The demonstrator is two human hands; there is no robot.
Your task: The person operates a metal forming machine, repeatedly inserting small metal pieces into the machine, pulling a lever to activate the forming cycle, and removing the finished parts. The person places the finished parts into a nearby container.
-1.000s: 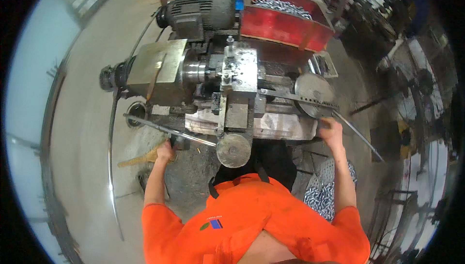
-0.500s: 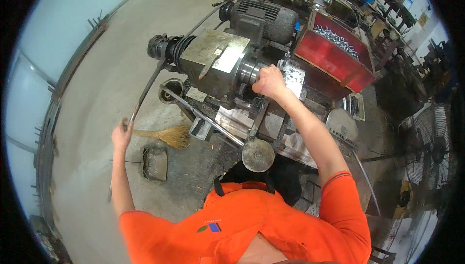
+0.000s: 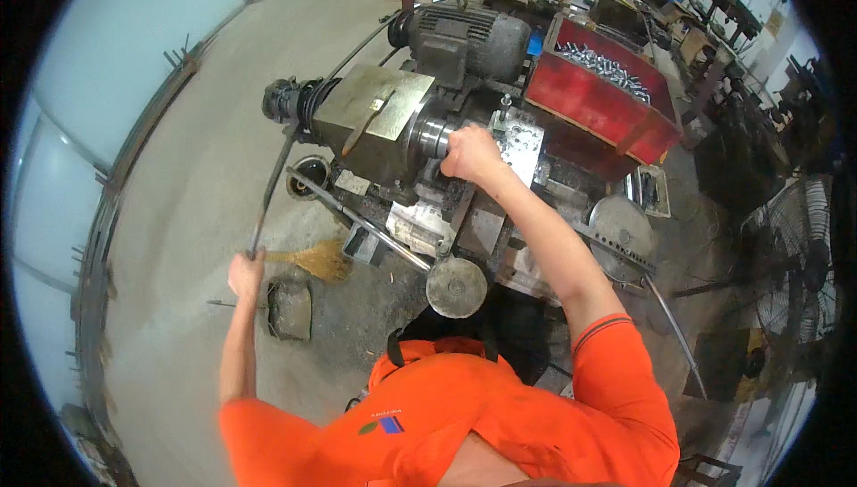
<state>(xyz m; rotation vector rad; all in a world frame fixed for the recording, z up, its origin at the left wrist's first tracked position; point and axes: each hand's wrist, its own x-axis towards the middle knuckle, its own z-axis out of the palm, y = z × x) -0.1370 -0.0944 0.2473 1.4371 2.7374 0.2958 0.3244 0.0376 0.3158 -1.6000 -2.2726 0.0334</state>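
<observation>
My left hand [image 3: 246, 275] is wrapped around the lower end of a long metal lever [image 3: 271, 185], which slants up to the left end of a machine's headstock [image 3: 373, 116]. On the headstock's right side, my right hand [image 3: 470, 153] is closed at the front of the round steel spindle nose [image 3: 433, 136]. Whatever its fingers hold there is hidden. Beside that hand lies a shiny, spotted metal plate [image 3: 520, 143]. A second lever, a bright metal bar [image 3: 361, 221], runs below the headstock toward a round metal disc [image 3: 456, 288].
A red box [image 3: 580, 99] of small metal parts [image 3: 603, 70] stands behind the plate, with a motor [image 3: 473, 41] to its left. On the floor near my left hand lie a straw broom [image 3: 323, 260] and a dustpan [image 3: 290, 309]. A large fan [image 3: 790, 264] stands at right.
My left hand has moved to the right and nearer me, swinging the lever's lower end with it. My right hand stays at the spindle nose. The whole view has shifted slightly.
</observation>
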